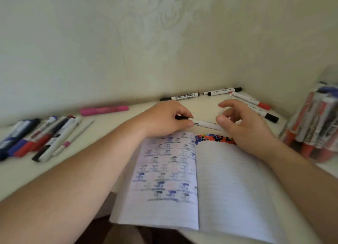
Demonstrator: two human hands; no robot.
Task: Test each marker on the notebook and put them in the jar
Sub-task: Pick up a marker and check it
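An open lined notebook [228, 179] lies in front of me, its left page full of ink marks and a row of coloured dots along the top of the right page. My left hand [164, 118] grips the black-capped end of a white marker [206, 124] just above the notebook. My right hand [243, 123] hovers over the marker's other end, fingers loosely curled and thumb beside the barrel; whether it touches is unclear. A clear jar [318, 126] at the right edge holds several markers.
A heap of several markers [42, 137] lies at the left, with a pink marker [104, 110] beyond it. More black and red markers [237, 97] lie along the wall at the back right. The table [27, 172] edge runs near my body.
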